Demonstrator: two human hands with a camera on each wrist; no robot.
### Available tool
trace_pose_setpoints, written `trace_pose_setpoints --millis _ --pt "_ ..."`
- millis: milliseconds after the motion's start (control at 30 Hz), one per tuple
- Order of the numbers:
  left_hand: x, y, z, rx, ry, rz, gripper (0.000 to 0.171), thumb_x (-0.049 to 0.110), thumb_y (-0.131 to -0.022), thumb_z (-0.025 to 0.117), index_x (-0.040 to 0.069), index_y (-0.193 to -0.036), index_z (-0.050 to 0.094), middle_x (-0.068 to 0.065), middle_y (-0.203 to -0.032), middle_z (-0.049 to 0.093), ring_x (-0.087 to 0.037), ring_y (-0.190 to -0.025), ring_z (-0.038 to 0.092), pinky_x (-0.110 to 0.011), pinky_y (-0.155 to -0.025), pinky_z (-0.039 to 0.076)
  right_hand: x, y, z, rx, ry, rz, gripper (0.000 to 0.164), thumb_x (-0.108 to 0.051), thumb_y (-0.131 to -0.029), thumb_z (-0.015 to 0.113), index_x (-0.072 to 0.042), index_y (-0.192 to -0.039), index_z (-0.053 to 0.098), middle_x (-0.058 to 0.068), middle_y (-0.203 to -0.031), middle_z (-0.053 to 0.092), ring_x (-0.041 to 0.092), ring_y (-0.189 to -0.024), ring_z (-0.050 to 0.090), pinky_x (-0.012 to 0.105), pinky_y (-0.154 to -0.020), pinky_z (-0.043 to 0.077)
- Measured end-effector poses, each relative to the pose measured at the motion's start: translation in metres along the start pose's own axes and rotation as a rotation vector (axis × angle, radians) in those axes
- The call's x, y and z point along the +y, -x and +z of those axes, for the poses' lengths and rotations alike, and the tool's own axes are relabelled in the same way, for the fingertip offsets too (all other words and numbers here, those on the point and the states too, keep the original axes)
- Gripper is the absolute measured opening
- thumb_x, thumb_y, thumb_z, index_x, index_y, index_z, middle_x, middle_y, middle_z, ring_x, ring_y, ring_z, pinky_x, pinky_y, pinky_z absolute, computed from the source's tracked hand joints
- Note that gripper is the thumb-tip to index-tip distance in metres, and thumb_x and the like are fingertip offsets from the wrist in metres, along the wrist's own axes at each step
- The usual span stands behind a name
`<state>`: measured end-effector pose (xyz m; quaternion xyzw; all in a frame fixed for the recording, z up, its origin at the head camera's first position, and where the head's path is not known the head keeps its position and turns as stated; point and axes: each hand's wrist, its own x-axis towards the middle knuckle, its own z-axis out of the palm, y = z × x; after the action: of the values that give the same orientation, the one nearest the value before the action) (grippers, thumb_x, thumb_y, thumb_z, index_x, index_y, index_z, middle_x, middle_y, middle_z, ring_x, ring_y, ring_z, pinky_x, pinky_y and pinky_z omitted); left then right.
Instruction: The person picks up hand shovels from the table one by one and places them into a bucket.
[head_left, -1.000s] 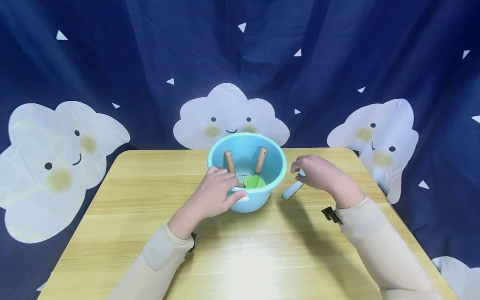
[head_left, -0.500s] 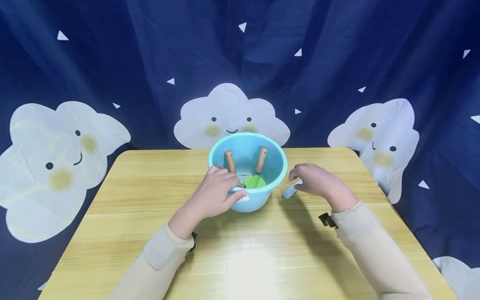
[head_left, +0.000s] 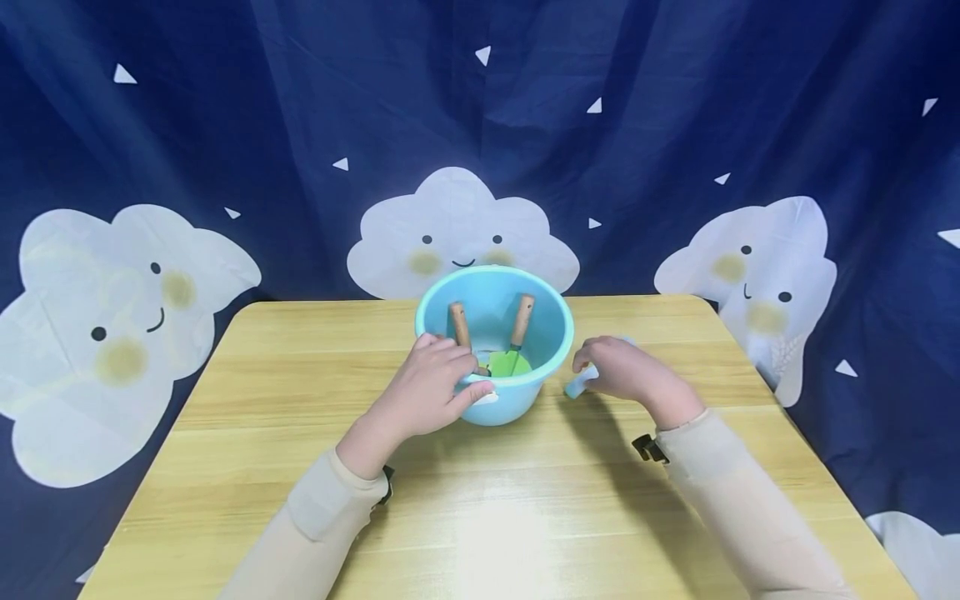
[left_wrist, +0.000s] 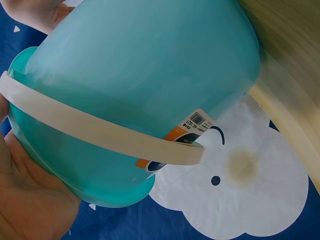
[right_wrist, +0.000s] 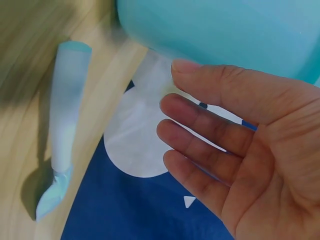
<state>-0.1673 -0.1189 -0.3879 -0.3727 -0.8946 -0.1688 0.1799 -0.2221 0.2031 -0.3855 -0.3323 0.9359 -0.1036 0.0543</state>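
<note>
My left hand (head_left: 422,390) grips the near left rim of a light blue bucket (head_left: 517,402), fingers over the edge and thumb outside. Wooden-handled tools stand inside it; one handle (head_left: 524,315) leans on the far wall above a green blade (head_left: 510,363). My right hand (head_left: 630,368) hovers just right of the bucket, fingers loosely bent and holding nothing. Below it lies a small tool (right_wrist: 67,110) with a whitish handle and a pale teal, curved tip. In the head view the hand hides most of that tool. A white bucket handle (left_wrist: 100,127) hangs along the outside.
The wooden table (head_left: 480,492) carries the bucket near its back edge. Behind it hangs a dark blue curtain (head_left: 637,158) printed with white clouds. A label (left_wrist: 192,125) is stuck to the bucket's side.
My right hand has lowered and shifted slightly left over the whitish-handled tool. My left hand and the bucket have stayed in place.
</note>
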Motion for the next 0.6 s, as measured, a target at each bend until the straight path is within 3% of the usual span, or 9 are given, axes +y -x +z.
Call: trace_pose_setpoints --millis 167,467,600 --pt "0.0 0.0 -0.001 -0.004 -0.002 -0.001 0.058 0.064 -0.102 0.029 0.02 -0.084 0.062 0.011 -0.079 0.058 -0.015 -0.089 0.057 -0.038 -0.088 0.035 0.002 -0.001 0.007 0.007 -0.025 -0.02 0.023 0.001 -0.074 0.083 -0.005 -0.095 0.075 0.006 -0.094 0.07 0.028 -0.093 0.066 0.043 -0.086 0.052" --pt "0.001 0.0 -0.001 -0.005 -0.001 -0.001 0.048 0.058 -0.103 0.041 0.019 -0.084 0.062 0.01 -0.079 0.057 -0.015 -0.089 0.057 -0.039 -0.088 0.035 0.003 -0.003 0.018 -0.047 -0.066 0.0 0.032 0.005 -0.073 0.08 -0.002 -0.103 0.074 0.008 -0.103 0.069 0.033 -0.103 0.063 0.048 -0.093 0.049" --pt "0.001 0.0 0.0 0.0 0.001 -0.001 0.048 0.058 -0.103 0.04 0.02 -0.084 0.062 0.011 -0.079 0.057 -0.015 -0.09 0.057 -0.039 -0.089 0.035 0.005 -0.006 0.025 -0.038 -0.08 -0.035 0.031 0.009 -0.07 0.077 -0.003 -0.099 0.074 0.009 -0.102 0.069 0.031 -0.102 0.064 0.047 -0.093 0.049"
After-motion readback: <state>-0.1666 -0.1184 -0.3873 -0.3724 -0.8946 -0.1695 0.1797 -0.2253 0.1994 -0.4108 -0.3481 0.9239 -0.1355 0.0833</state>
